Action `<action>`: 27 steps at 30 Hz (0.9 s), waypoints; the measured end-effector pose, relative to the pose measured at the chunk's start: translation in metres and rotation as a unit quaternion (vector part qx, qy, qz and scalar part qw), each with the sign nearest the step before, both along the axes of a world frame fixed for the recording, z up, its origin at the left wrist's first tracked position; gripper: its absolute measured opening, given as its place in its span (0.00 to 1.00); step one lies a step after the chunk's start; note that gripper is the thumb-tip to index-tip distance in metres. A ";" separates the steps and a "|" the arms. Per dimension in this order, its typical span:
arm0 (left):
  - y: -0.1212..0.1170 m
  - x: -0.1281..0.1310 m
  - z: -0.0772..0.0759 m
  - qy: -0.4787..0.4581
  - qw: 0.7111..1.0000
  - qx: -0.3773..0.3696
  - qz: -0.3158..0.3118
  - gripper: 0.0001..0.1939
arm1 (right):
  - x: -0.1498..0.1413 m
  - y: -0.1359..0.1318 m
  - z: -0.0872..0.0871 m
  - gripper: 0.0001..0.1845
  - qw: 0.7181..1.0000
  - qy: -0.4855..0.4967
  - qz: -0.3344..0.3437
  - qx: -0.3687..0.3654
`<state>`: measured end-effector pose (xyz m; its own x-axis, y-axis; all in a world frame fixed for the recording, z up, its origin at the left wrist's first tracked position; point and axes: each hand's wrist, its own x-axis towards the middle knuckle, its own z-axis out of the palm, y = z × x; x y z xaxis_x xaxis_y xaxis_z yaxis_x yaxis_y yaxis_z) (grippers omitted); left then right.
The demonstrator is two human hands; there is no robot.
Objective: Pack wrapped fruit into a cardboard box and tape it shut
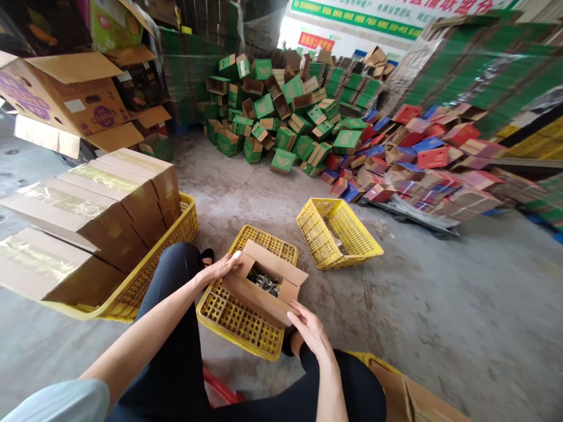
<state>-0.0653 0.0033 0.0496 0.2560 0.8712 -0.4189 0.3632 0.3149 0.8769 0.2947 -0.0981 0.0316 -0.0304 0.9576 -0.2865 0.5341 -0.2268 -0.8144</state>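
A small open cardboard box (257, 299) rests on an upturned yellow plastic crate (246, 329) between my knees. Its flaps stand up and out, and inside lies a heap of small shiny silvery pieces (264, 282), too small to name. My left hand (223, 266) grips the box at its left end, fingers along the flap. At the right end, my right hand (311, 328) holds the near corner, with the flap by its fingers and thumb.
To my left, taped cardboard boxes (101, 202) fill a long yellow crate (189, 220). Another yellow crate (347, 234) stands ahead right. Beyond lie piles of green boxes (284, 159) and red and blue boxes (433, 157). A cardboard box (422, 398) sits by my right knee.
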 end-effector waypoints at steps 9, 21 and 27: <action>0.003 -0.001 -0.002 0.030 0.999 0.035 -0.008 0.40 | -0.007 0.007 0.000 0.32 0.997 -0.053 -0.051 0.003; 0.008 -0.012 -0.036 0.030 0.990 0.133 -0.026 0.35 | -0.012 0.007 -0.008 0.29 0.989 -0.112 -0.074 0.059; 0.004 -0.007 -0.045 0.042 0.983 0.179 -0.013 0.34 | -0.017 0.004 -0.016 0.27 0.978 -0.146 -0.065 0.130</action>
